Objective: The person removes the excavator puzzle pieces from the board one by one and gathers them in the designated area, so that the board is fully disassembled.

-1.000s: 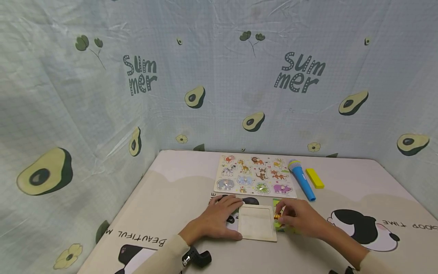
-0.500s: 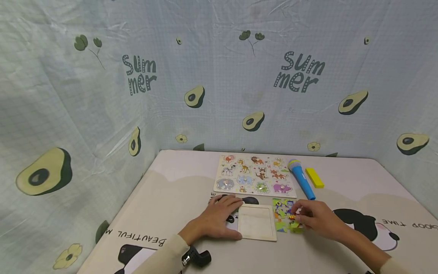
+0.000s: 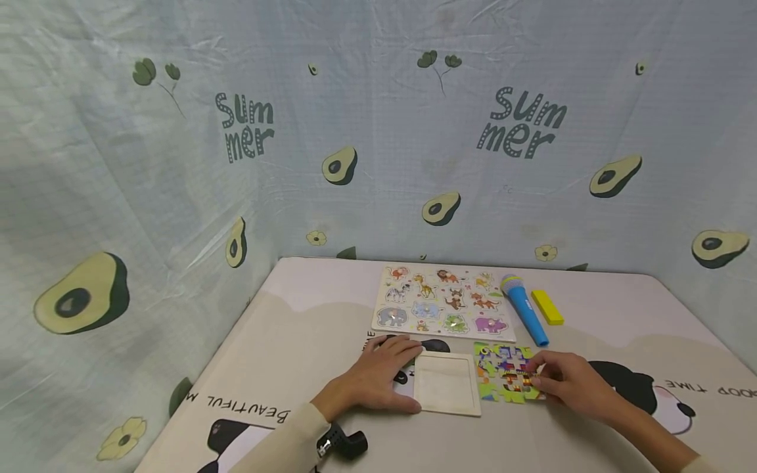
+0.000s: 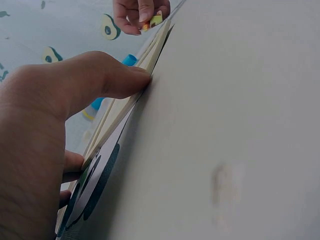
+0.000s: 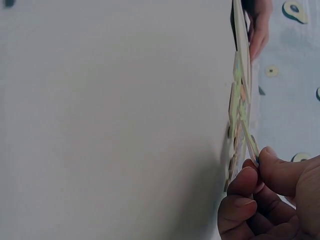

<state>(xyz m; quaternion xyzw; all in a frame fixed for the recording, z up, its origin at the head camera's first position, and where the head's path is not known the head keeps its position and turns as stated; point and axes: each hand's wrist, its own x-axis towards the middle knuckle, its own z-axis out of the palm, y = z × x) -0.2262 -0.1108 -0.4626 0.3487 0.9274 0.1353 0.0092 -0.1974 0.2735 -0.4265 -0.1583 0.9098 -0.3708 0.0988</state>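
My right hand (image 3: 570, 384) pinches a small jigsaw piece (image 5: 251, 142) between thumb and fingertips, tilted over the right edge of a colourful jigsaw (image 3: 493, 381). The jigsaw's pieces lie close together on the table, some overlapping, with a gap near the upper right. Just left of them lies a shallow square wooden tray (image 3: 446, 384), its inside bare. My left hand (image 3: 378, 378) holds the tray at its left side, thumb (image 4: 122, 82) against the near edge and fingers toward the far corner. The fingertips on the tray's far side are partly hidden in the left wrist view.
Behind the jigsaw lies an animal peg puzzle board (image 3: 443, 299). A blue toy microphone (image 3: 525, 312) and a yellow block (image 3: 547, 307) are to its right. Printed cloth walls (image 3: 378, 131) stand behind and at the sides of the patterned tabletop (image 3: 307, 328).
My right hand has moved right across the jigsaw to its right edge, uncovering more of the pieces. My left hand and the tray stay in place.
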